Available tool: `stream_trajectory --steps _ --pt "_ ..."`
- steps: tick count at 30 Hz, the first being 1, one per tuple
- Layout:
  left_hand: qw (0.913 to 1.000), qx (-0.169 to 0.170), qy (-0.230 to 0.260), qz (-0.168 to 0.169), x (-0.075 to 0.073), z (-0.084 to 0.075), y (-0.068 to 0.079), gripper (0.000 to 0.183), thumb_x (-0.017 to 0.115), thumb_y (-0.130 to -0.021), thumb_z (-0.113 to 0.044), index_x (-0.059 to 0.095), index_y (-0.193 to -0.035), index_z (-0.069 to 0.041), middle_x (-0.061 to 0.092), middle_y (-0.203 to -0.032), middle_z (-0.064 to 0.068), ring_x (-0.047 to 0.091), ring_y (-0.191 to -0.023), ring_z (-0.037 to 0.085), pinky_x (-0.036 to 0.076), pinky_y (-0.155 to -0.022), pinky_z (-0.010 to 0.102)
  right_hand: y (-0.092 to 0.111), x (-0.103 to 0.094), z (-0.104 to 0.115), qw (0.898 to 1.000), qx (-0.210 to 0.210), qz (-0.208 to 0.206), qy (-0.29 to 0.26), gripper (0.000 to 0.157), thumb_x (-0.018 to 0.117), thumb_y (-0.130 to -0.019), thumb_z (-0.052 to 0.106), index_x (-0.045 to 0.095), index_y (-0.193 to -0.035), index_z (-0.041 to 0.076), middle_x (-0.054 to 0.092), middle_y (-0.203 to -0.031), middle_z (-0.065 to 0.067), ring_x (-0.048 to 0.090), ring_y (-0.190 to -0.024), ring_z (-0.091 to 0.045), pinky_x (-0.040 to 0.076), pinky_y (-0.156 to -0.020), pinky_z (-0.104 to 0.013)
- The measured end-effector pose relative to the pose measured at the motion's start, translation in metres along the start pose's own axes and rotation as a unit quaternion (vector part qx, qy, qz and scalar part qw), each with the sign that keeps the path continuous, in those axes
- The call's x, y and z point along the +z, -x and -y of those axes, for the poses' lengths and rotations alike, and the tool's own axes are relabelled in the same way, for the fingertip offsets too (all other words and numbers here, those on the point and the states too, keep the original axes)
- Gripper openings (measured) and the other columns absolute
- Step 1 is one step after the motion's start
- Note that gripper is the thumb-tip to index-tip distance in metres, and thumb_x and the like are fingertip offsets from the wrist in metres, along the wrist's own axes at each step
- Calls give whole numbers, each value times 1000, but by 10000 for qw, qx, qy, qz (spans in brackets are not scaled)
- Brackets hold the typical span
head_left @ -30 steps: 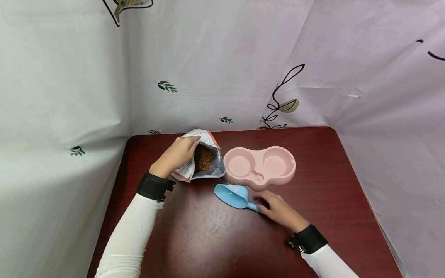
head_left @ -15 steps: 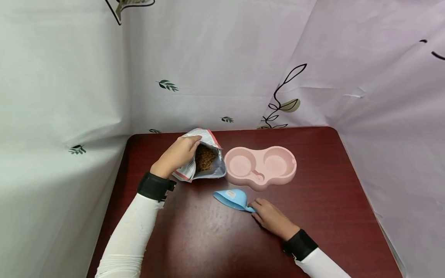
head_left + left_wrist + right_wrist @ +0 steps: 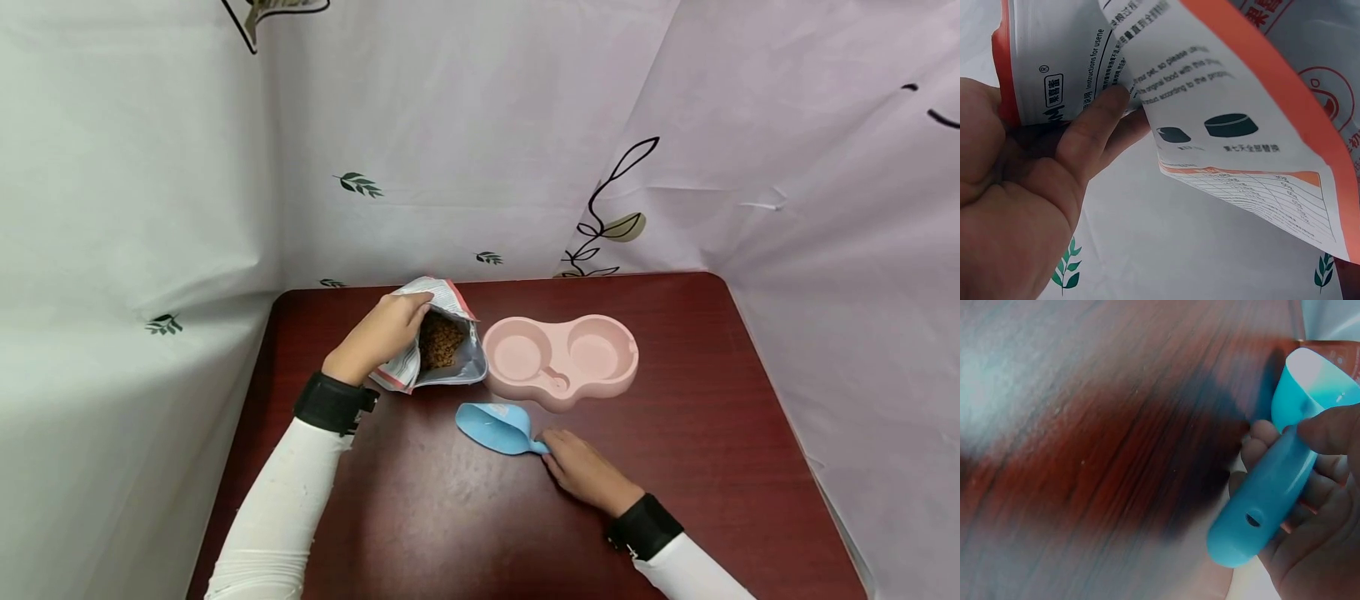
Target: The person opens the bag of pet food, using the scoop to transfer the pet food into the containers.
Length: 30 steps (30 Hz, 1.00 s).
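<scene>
In the head view my left hand (image 3: 380, 337) grips the upper edge of a white and orange-red pet food bag (image 3: 471, 362). The bag's mouth gapes, showing brown kibble (image 3: 441, 340) inside its silvery lining. From the left wrist view, the fingers (image 3: 1100, 122) lie against the printed side of the bag, partly behind a fold. My right hand (image 3: 588, 472) holds a light blue scoop (image 3: 495, 428) by its handle, just above or on the table. The right wrist view shows the thumb on the handle (image 3: 1266, 494) and fingers curled beneath it. The scoop's bowl holds no visible kibble.
A pink double pet bowl (image 3: 558, 333) stands right of the bag, close against it, beyond the scoop. Both hollows look bare. The dark red table (image 3: 697, 400) meets pale patterned cloth (image 3: 480, 150) at its back and sides.
My right hand has moved slightly left and closed on the scoop's handle; the scoop has shifted slightly left and turned in the hand. The left hand and bag have stayed put.
</scene>
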<state>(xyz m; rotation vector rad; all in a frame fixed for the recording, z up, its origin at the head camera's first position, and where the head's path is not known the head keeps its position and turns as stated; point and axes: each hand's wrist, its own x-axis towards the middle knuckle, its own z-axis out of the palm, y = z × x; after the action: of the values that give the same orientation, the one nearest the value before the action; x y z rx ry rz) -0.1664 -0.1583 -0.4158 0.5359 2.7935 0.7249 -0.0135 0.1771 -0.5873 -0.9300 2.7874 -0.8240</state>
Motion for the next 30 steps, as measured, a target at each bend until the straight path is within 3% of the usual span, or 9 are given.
stream_trajectory --steps 5,12,17,23,27,30 --pt "10000 19 -54 3 0 -1 0 40 47 -110 -16 54 -146 1 58 -147 20 54 -138 35 47 -109 52 -1 -3 -2 9943 227 218 -1019 10 63 -100 5 58 -106 11 56 -84 8 52 -75 -3 46 -69 -23" --pt "10000 5 -64 -25 -1 1 0 41 47 -110 -15 54 -146 2 58 -147 20 54 -138 36 47 -109 53 2 -10 -3 9551 832 784 -2735 17 51 -104 4 58 -119 -1 68 -82 -11 54 -55 0 49 -51 -24" --pt "9999 31 -57 -107 -1 1 1 41 47 -110 -15 54 -146 2 58 -146 21 56 -137 36 48 -108 53 2 -22 0 9354 817 678 -3373 16 51 -106 5 56 -117 -6 66 -80 -21 51 -48 -2 47 -44 -26" --pt "9996 32 -2 -293 -2 -1 3 40 48 -110 -16 55 -146 1 60 -144 21 60 -131 34 52 -103 51 0 -46 4 9153 806 675 -3889 18 51 -109 13 55 -111 -4 63 -83 -28 57 -48 -18 50 -44 -30" --pt "9990 71 -40 -441 -2 -3 2 39 48 -110 -17 57 -144 0 63 -140 21 64 -126 33 54 -99 51 0 -62 4 9082 695 643 -4078 14 46 -111 11 53 -115 -1 60 -82 -29 56 -47 -26 50 -43 -32" --pt "9982 144 -161 -566 -2 -4 2 38 48 -110 -17 59 -142 1 65 -137 22 66 -122 33 55 -97 51 1 -73 4 9089 570 564 -4093 13 42 -111 8 49 -115 -2 56 -80 -26 48 -45 -26 47 -41 -30"
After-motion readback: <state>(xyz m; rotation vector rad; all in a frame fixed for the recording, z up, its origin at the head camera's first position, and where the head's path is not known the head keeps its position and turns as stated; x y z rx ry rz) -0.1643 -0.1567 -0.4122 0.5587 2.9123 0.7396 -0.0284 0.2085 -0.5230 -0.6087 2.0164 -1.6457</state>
